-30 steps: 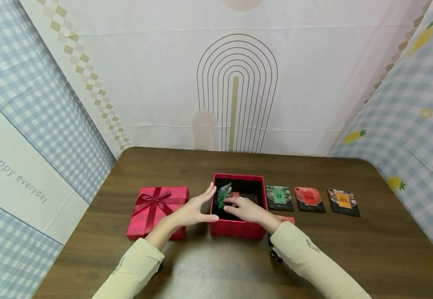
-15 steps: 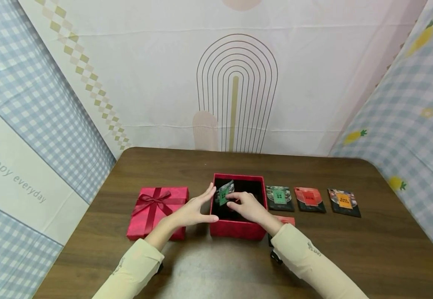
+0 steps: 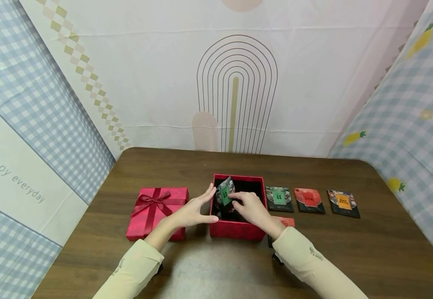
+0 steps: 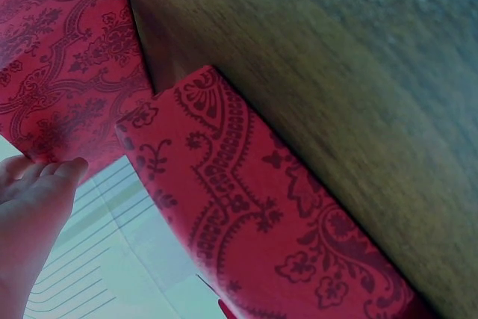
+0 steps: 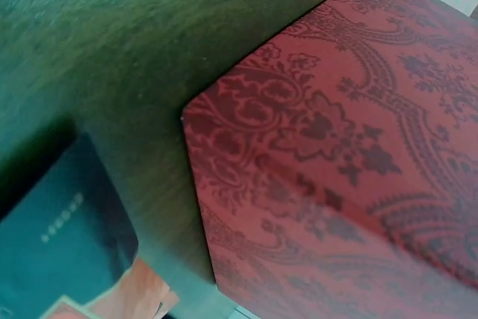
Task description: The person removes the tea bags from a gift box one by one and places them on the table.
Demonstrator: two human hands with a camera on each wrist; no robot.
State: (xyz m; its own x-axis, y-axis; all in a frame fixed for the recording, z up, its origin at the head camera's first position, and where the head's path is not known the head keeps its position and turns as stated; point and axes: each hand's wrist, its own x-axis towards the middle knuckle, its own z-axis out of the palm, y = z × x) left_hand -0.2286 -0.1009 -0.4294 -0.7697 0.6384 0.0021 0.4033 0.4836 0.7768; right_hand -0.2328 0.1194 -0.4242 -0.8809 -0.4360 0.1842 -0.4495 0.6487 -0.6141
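Note:
In the head view a red gift box [image 3: 237,230] with a dark inside stands without its lid at the table's middle. A black packet with a green label [image 3: 224,193] leans tilted inside it, near the left wall. My right hand [image 3: 252,209] reaches over the front rim and pinches this packet by its right edge; the thumb is partly hidden. My left hand [image 3: 192,211] rests its extended fingers against the box's left side, thumb apart near the front corner. The left wrist view shows those fingers [image 4: 45,184] by the patterned box wall [image 4: 67,72]. The right hand is hidden in the right wrist view.
The red lid with a ribbon bow [image 3: 158,211] lies left of the box. Rightward lie a green-labelled packet [image 3: 279,198], a red packet [image 3: 309,200] and an orange-labelled packet [image 3: 343,202]. Another red packet [image 3: 286,221] is partly hidden under the right forearm.
The green-labelled packet inside the box has risen and turned more face-up, moving with my right hand, which has shifted slightly right. My left hand has stayed put.

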